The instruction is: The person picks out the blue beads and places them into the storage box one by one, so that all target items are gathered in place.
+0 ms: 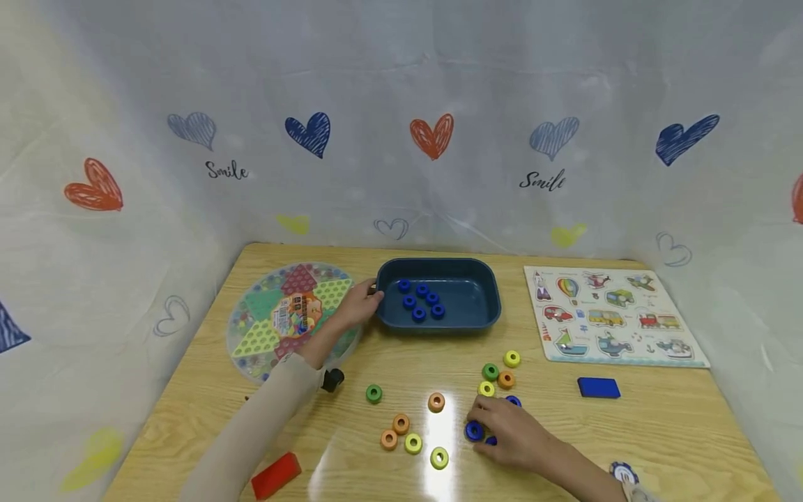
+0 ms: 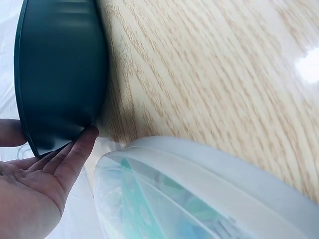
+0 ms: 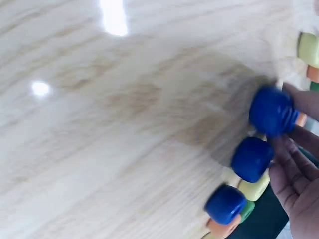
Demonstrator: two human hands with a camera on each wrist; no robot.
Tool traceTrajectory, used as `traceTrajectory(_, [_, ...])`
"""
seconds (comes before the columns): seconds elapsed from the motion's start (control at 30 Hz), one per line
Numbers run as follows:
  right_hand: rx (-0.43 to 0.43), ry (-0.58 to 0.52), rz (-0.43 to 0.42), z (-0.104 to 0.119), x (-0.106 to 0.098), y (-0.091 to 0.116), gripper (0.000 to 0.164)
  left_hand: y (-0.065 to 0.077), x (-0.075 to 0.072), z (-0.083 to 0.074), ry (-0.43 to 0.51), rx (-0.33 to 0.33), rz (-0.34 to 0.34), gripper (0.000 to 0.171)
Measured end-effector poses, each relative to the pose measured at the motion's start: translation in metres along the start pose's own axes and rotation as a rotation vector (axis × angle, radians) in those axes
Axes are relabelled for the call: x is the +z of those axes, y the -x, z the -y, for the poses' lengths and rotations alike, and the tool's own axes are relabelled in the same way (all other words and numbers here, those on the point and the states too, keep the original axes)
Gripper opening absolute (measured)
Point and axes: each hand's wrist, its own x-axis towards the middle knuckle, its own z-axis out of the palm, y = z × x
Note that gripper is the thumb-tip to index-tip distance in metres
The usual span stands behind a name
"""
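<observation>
My left hand grips the left end of a dark teal plastic basin, thumb over the rim and fingers against the outer wall in the left wrist view. Several blue ring beads lie in the left half of the basin. On the near right of the table, my right hand pinches a blue ring bead between thumb and fingertips. Beside that hand, two more blue beads sit on the wood. Yellow, green and orange beads lie just beyond its fingers.
More loose beads are scattered front centre. At left lies a round Chinese checkers board, with a red block in front. A picture puzzle board, a blue block and a poker chip are on the right.
</observation>
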Motion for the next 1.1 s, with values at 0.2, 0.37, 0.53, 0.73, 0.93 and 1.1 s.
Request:
traceTrajectory(0.2, [-0.042,0.007,-0.029,-0.003,0.005,0.002,0.024,0.000,-0.001,0.002,-0.017,-0.002,-0.001,0.042])
traceTrajectory(0.37, [-0.028,0.013,-0.047,-0.002,0.005,-0.001,0.022,0.000,-0.002,0.002,-0.023,-0.001,-0.006,0.042])
traceTrajectory(0.53, [-0.001,-0.024,-0.075,-0.006,-0.009,-0.015,0.025,0.001,-0.003,0.002,-0.014,-0.016,-0.004,0.042])
traceTrajectory(0.73, [0.040,0.019,-0.195,-0.015,-0.043,-0.050,0.027,0.003,-0.003,0.001,-0.005,-0.023,0.001,0.043])
traceTrajectory(0.93, [0.142,0.054,-0.286,-0.033,-0.073,-0.088,0.031,0.003,-0.001,-0.002,-0.008,-0.038,0.010,0.044])
traceTrajectory(1.1, [0.245,0.040,-0.295,-0.059,-0.079,-0.116,0.033,0.001,0.000,-0.003,-0.021,-0.032,0.004,0.043])
